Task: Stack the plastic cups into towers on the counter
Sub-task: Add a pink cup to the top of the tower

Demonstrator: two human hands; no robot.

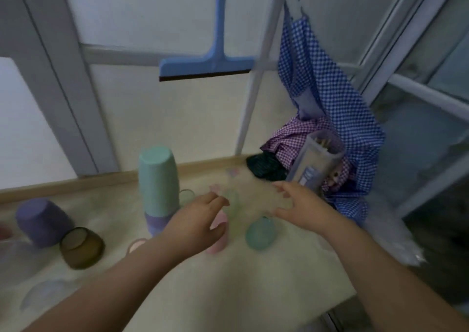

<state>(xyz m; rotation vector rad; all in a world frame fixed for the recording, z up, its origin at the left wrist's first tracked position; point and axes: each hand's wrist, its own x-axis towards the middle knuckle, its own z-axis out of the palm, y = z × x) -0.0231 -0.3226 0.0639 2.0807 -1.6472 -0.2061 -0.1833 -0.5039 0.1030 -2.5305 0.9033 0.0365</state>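
A mint-green cup (158, 179) stands upside down on a purple cup (156, 223), a short tower on the beige counter (228, 281). A loose purple cup (43, 221) and a brown see-through cup (81, 248) stand upside down at the left. A pink cup (218, 242) shows just under my left hand (200, 217), whose fingers are spread with nothing in them. A teal cup (260, 232) lies below my right hand (297, 202), also spread and holding nothing. Between the hands a pale clear cup (232, 202) is blurred.
A blue squeegee (210, 65) hangs on the wall above. At the back right lie blue checked cloth (330, 90), purple checked cloth (297, 133), a dark object (264, 169) and a clear container (317, 161). The counter's edge runs at the lower right.
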